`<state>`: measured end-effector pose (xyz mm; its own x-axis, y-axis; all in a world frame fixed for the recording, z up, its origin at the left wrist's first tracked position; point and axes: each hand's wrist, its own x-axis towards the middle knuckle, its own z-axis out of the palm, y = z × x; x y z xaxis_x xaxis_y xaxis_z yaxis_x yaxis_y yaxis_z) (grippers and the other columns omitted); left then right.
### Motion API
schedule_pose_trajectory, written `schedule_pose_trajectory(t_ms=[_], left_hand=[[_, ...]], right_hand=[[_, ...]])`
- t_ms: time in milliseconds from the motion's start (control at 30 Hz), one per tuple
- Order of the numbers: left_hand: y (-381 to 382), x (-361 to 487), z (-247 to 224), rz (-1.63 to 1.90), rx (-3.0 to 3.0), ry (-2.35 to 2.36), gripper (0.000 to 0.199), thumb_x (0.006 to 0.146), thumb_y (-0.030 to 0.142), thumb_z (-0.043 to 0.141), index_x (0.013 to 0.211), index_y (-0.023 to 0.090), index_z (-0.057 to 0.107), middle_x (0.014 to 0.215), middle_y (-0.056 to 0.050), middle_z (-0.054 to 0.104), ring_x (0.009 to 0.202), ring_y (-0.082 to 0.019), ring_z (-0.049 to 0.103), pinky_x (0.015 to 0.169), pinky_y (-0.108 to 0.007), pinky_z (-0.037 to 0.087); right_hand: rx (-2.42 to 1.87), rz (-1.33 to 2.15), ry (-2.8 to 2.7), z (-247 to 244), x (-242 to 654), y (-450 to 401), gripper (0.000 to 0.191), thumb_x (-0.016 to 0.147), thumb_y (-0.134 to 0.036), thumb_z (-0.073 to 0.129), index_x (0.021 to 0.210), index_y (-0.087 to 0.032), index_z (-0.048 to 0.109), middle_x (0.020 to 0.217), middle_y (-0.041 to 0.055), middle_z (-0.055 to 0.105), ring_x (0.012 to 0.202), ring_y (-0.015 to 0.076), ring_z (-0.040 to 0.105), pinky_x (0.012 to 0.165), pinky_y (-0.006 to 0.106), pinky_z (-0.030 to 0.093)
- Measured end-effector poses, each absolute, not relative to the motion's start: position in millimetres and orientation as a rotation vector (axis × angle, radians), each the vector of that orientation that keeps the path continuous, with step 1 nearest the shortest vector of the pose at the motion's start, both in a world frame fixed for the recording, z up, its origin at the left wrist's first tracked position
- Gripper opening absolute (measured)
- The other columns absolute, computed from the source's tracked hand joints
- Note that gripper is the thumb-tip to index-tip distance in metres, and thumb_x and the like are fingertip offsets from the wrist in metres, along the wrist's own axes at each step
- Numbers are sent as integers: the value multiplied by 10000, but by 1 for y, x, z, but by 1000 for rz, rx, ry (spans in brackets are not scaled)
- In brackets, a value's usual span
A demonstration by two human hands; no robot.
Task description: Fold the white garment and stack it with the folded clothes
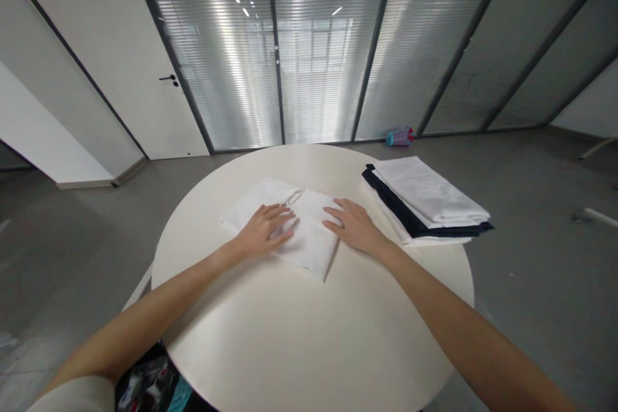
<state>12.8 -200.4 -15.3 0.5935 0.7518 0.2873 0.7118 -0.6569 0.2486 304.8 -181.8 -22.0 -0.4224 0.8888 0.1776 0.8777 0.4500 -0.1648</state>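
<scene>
Head view: a white folded cloth [313,238] lies at the centre of the frame on the round white table [313,341], one corner pointing toward the bottom edge. The left hand [267,230] is laid over its left-middle portion, fingers spread and pointing to the right; the right hand [355,225] is at its right edge, fingers apart and pointing to the upper left. Neither hand is seen clamped on the fabric. The cloth thus lies directly beneath the left fingers and to the left of the right palm, making the left hand the nearer to its middle. Its longer spread appears to run from left to lower right, though the covering hand makes this uncertain. A stack of folded cloths [434,196], white above navy, is at centre right. Not determinable: the fabric under the left palm, the firmness of contact, and the nature of the thin loop [293,197] at the cloth's upper edge. Both forearms are cut off by the frame; dark items [147,383] at lower left are unidentifiable.
</scene>
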Motion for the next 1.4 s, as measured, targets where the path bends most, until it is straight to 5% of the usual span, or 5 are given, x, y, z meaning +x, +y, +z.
schedule_pose_trajectory(t_ms=[167,533,800,1100,1400], left_hand=[[-237,18,-14,389,2953,831,868,821,720,594,1524,249,397,1565,-136,394,1488,-361,257,1224,-604,68],[-354,-54,-5,157,2672,760,1149,734,705,701,1608,275,92,1594,-114,323,1471,-348,304,1219,-594,153],[-398,-62,-24,383,2801,835,918,838,547,700,1587,351,208,1521,-102,466,1435,-337,386,1162,-546,378],[-375,-79,-22,844,2656,867,950,823,607,686,1578,394,149,1418,-98,570,1341,-328,508,1128,-607,384],[-309,-65,-26,654,2231,1090,469,974,465,496,1393,265,555,1414,-114,579,1297,-278,555,1096,-499,445]], right_hand=[[-1537,128,-2589,-5,314,-200,615,964,-651,405,1409,-263,577,1434,154,524,1268,363,491,1048,504,370],[-816,376,-2812,0,336,-370,788,780,-734,644,1452,-347,506,1445,150,516,1352,378,439,1066,551,382],[-674,292,-2790,-16,341,-390,783,859,-559,653,1547,-322,363,1396,139,590,1277,334,558,1049,521,427],[-740,231,-2375,3,321,-365,268,916,-288,549,1146,-243,681,919,57,769,758,197,705,817,377,537],[-765,642,-2117,17,312,-309,499,915,-654,528,1032,-193,680,886,70,708,796,199,676,709,303,530]])
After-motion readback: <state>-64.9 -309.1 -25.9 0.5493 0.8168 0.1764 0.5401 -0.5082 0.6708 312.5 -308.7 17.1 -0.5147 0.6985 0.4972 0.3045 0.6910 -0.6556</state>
